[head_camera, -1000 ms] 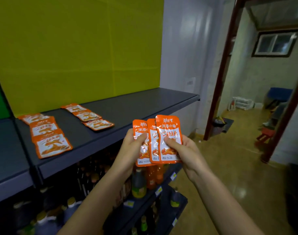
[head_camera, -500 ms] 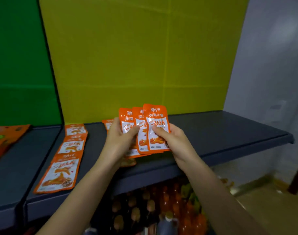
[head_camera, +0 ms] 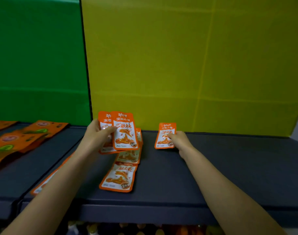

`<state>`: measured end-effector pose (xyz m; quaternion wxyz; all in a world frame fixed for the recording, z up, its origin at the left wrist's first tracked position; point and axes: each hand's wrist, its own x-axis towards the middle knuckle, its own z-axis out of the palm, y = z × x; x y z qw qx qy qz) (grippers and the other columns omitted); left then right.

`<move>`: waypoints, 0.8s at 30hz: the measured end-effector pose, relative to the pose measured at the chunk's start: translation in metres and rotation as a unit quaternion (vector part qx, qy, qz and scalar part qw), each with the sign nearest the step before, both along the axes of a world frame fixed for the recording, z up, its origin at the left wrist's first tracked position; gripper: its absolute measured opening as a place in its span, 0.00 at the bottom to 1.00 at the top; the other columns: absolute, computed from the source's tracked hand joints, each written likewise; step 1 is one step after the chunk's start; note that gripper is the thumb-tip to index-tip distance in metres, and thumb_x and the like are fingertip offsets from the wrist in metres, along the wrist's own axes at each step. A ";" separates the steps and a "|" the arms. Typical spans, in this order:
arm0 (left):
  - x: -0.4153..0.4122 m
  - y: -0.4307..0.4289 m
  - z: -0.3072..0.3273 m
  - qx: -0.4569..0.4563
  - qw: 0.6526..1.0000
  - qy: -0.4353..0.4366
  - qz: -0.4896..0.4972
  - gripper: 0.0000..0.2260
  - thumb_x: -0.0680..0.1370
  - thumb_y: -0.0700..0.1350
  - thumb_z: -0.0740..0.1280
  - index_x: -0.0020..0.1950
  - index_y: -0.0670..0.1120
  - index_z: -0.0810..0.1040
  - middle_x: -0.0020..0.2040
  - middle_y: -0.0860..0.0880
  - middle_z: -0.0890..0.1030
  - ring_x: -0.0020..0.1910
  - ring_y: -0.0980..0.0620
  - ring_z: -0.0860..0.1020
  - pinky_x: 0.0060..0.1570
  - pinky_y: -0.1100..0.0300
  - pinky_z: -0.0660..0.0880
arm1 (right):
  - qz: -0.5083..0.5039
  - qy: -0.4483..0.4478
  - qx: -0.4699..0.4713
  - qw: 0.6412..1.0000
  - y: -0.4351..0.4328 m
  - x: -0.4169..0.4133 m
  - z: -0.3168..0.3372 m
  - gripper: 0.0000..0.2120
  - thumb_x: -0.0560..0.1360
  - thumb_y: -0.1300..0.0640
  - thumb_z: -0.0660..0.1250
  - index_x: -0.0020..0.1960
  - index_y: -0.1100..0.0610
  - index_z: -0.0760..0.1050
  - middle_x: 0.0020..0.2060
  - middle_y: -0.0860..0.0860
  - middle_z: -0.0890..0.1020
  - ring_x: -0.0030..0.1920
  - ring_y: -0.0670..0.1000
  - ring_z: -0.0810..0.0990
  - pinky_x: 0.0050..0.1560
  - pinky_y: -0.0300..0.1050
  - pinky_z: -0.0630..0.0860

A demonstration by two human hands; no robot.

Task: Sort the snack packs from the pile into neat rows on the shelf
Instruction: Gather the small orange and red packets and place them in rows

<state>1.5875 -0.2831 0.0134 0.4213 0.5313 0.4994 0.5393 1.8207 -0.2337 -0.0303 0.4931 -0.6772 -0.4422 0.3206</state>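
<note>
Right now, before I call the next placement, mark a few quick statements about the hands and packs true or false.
1. The left hand holds two fanned packs upright. True.
2. The right hand holds nothing. False: its fingers hold a single pack near the back of the shelf.
3. The panel behind the single pack is green. False: it is the yellow panel; the green panel is further left.
4. A row of packs lies flat on the shelf below the left hand. True.
5. The single pack touches the fanned packs. False: bare shelf shows between them.
</note>
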 end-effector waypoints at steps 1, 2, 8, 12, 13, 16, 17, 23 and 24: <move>0.000 0.000 -0.002 -0.003 1.000 -0.001 0.000 0.10 0.77 0.39 0.65 0.56 0.44 0.71 0.55 0.42 0.80 0.51 0.42 0.80 0.54 0.45 0.76 | -0.007 -0.034 -0.014 0.999 0.011 0.003 -0.005 0.11 0.76 0.61 0.61 0.53 0.62 0.79 0.54 0.60 0.82 0.53 0.59 0.81 0.53 0.49 0.77; -0.001 0.000 -0.004 -0.005 1.000 0.001 -0.001 0.10 0.76 0.39 0.65 0.57 0.44 0.71 0.55 0.43 0.80 0.49 0.43 0.80 0.53 0.46 0.76 | -0.015 -0.069 -0.024 0.997 0.019 0.005 -0.009 0.11 0.75 0.60 0.61 0.52 0.61 0.79 0.53 0.60 0.82 0.53 0.59 0.81 0.54 0.49 0.76; -0.003 0.001 -0.007 -0.010 1.000 0.017 0.008 0.11 0.76 0.42 0.66 0.57 0.46 0.72 0.53 0.44 0.81 0.48 0.43 0.82 0.55 0.43 0.76 | -0.070 -0.213 -0.065 0.972 0.034 0.001 -0.015 0.19 0.77 0.54 0.60 0.64 0.63 0.70 0.62 0.59 0.76 0.62 0.60 0.75 0.57 0.49 0.72; 0.001 0.001 -0.004 -0.009 1.000 0.020 0.007 0.12 0.76 0.42 0.66 0.58 0.45 0.72 0.54 0.44 0.81 0.49 0.42 0.81 0.54 0.44 0.76 | -0.073 -0.247 -0.056 0.965 0.038 0.002 -0.020 0.21 0.77 0.53 0.61 0.65 0.64 0.66 0.63 0.61 0.75 0.63 0.61 0.73 0.60 0.53 0.73; 0.002 0.001 -0.004 -0.008 1.000 0.020 0.005 0.12 0.76 0.42 0.66 0.58 0.45 0.72 0.54 0.44 0.81 0.48 0.42 0.81 0.54 0.44 0.76 | -0.075 -0.254 -0.055 0.963 0.038 0.003 -0.021 0.21 0.77 0.53 0.61 0.65 0.65 0.66 0.63 0.61 0.74 0.63 0.61 0.73 0.61 0.53 0.72; 0.006 -0.001 -0.005 -0.008 1.000 0.022 -0.001 0.12 0.76 0.42 0.66 0.59 0.45 0.71 0.54 0.44 0.81 0.47 0.43 0.81 0.52 0.46 0.77 | -0.077 -0.260 -0.052 0.961 0.036 0.004 -0.021 0.23 0.77 0.53 0.62 0.66 0.66 0.65 0.65 0.61 0.72 0.64 0.61 0.71 0.61 0.53 0.71; 0.007 -0.003 -0.005 -0.010 1.000 0.021 -0.003 0.13 0.76 0.42 0.66 0.59 0.45 0.71 0.54 0.44 0.81 0.47 0.44 0.82 0.50 0.47 0.78 | -0.075 -0.263 -0.049 0.961 0.034 0.004 -0.021 0.24 0.77 0.53 0.62 0.67 0.66 0.64 0.65 0.61 0.71 0.65 0.61 0.70 0.62 0.53 0.70; 0.021 -0.025 -0.006 -0.010 0.999 -0.001 -0.044 0.10 0.76 0.41 0.66 0.57 0.47 0.73 0.50 0.46 0.83 0.40 0.49 0.83 0.34 0.57 0.78 | -0.004 -0.186 0.066 0.980 0.005 0.003 0.015 0.20 0.79 0.45 0.55 0.51 0.61 0.74 0.54 0.61 0.77 0.55 0.60 0.76 0.51 0.49 0.71; 0.024 -0.030 -0.007 -0.012 0.998 -0.003 -0.058 0.09 0.76 0.42 0.66 0.56 0.48 0.73 0.49 0.47 0.83 0.40 0.50 0.84 0.34 0.57 0.79 | 0.040 -0.123 0.095 0.987 -0.009 0.002 0.026 0.20 0.79 0.43 0.54 0.46 0.58 0.74 0.47 0.59 0.79 0.46 0.57 0.78 0.45 0.47 0.72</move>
